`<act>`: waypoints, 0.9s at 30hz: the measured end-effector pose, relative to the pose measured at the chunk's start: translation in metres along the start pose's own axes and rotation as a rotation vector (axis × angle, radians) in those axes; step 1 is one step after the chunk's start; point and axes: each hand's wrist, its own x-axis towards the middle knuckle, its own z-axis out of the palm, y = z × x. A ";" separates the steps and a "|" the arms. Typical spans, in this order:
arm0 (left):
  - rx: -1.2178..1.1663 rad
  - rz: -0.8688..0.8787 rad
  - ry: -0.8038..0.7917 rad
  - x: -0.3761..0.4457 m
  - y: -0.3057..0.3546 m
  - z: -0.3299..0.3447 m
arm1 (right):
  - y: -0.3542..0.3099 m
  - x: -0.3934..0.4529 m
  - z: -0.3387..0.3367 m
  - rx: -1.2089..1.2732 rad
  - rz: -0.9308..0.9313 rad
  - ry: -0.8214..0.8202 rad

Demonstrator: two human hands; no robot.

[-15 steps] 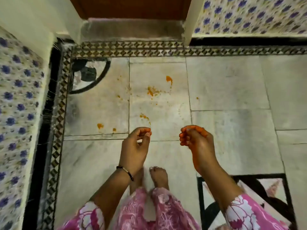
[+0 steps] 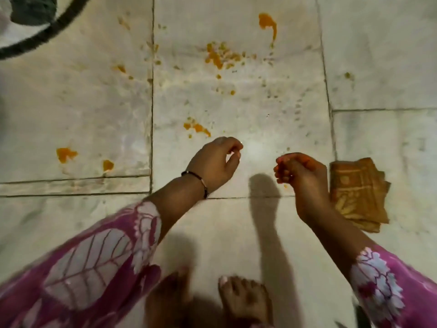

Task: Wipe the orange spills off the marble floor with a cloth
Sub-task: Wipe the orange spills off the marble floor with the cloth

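Note:
Orange spills dot the marble floor [image 2: 236, 221]: a blob [image 2: 267, 22] at the top, a scattered patch [image 2: 220, 55] below it, a smear [image 2: 196, 127] just beyond my left hand, and two spots [image 2: 66, 154] at the left. A folded orange-brown patterned cloth [image 2: 359, 195] lies on the floor, partly hidden behind my right wrist. My left hand [image 2: 215, 164] hovers with fingers curled and thumb touching fingertips, holding nothing. My right hand [image 2: 300, 176] is curled too, its fingertips stained orange, holding nothing, just left of the cloth.
A dark curved inlay [image 2: 42, 36] marks the floor's top left corner. My bare feet [image 2: 241, 301] stand at the bottom centre, with pink floral sleeves [image 2: 94, 263] over both forearms. Tile joints cross the pale floor.
The view has dropped much closer to the floor, so walls and doorway have left the frame. The cloth has come into view beside my right hand. Both hands keep their curled pose.

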 end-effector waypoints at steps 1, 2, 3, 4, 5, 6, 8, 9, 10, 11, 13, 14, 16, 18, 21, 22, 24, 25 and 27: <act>0.049 0.041 -0.024 0.008 -0.010 0.005 | 0.011 0.011 0.001 -0.016 -0.037 0.010; 0.112 0.105 -0.048 0.017 -0.021 0.011 | 0.021 0.021 0.003 -0.020 -0.086 0.023; 0.180 0.172 -0.080 0.024 -0.029 0.012 | 0.029 0.029 0.006 -0.015 -0.110 0.035; 0.248 0.243 -0.113 0.031 -0.035 0.012 | 0.035 0.033 0.007 -0.006 -0.120 0.029; 0.323 0.305 -0.142 0.039 -0.039 0.010 | 0.039 0.038 0.009 -0.012 -0.139 0.011; 0.392 0.356 -0.168 0.045 -0.040 0.008 | 0.041 0.042 0.011 -0.047 -0.154 -0.032; 0.552 0.417 -0.242 0.054 -0.031 0.003 | 0.033 0.050 0.007 -0.139 -0.223 -0.090; 0.624 0.424 -0.271 0.058 -0.023 0.001 | 0.025 0.057 0.002 -0.164 -0.262 -0.067; 0.662 0.437 -0.266 0.059 -0.016 0.002 | 0.017 0.063 -0.005 -0.171 -0.297 -0.020; 0.670 0.417 -0.261 0.057 -0.009 0.003 | 0.010 0.067 -0.013 -0.181 -0.321 0.041; 0.663 0.358 -0.254 0.048 0.000 0.013 | 0.009 0.066 -0.035 -0.235 -0.354 0.182; 0.687 0.348 -0.269 0.044 0.001 0.020 | 0.017 0.064 -0.048 -0.298 -0.356 0.233; 0.776 0.359 -0.335 0.037 -0.001 0.034 | 0.040 0.057 -0.077 -0.483 -0.321 0.292; 0.842 0.361 -0.380 0.037 -0.005 0.042 | 0.063 0.055 -0.110 -0.738 -0.289 0.348; 0.900 0.368 -0.399 0.044 -0.004 0.044 | 0.090 0.052 -0.148 -1.104 -0.201 0.419; 0.893 0.349 -0.400 0.045 -0.002 0.045 | 0.100 0.049 -0.153 -1.146 -0.156 0.413; 0.860 0.286 -0.386 0.045 -0.002 0.046 | 0.119 0.039 -0.150 -1.204 -0.125 0.403; 0.865 0.264 -0.389 0.043 -0.003 0.049 | 0.127 0.032 -0.143 -1.244 -0.136 0.398; 0.912 0.248 -0.405 0.039 -0.009 0.055 | 0.136 0.021 -0.126 -1.302 -0.200 0.341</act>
